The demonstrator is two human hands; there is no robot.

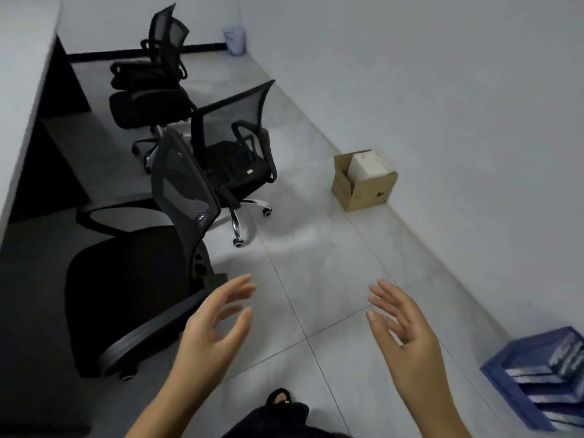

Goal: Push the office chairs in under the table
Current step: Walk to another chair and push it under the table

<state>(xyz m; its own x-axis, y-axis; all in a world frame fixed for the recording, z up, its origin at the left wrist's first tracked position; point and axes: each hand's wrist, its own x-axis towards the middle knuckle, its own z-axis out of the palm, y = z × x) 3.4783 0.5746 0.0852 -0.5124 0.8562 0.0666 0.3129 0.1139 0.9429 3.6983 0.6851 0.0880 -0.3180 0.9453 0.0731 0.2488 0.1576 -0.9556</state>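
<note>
Three black mesh office chairs stand along a white table (22, 99) on the left. The nearest chair (132, 279) faces the table, its seat partly under the edge and its backrest (183, 188) towards me. A second chair (234, 147) stands out on the floor, turned away from the table. The far chair (155, 83) sits near the back wall. My left hand (215, 330) hovers just right of the nearest chair's armrest, fingers relaxed, touching nothing. My right hand (401, 336) is spread over the bare floor, holding nothing.
A cardboard box (363, 181) with a white box inside sits against the right wall. A blue crate (537, 374) of stacked items is at the lower right. A pale bin (235, 39) stands in the far corner. Grey tiled floor runs between chairs and wall.
</note>
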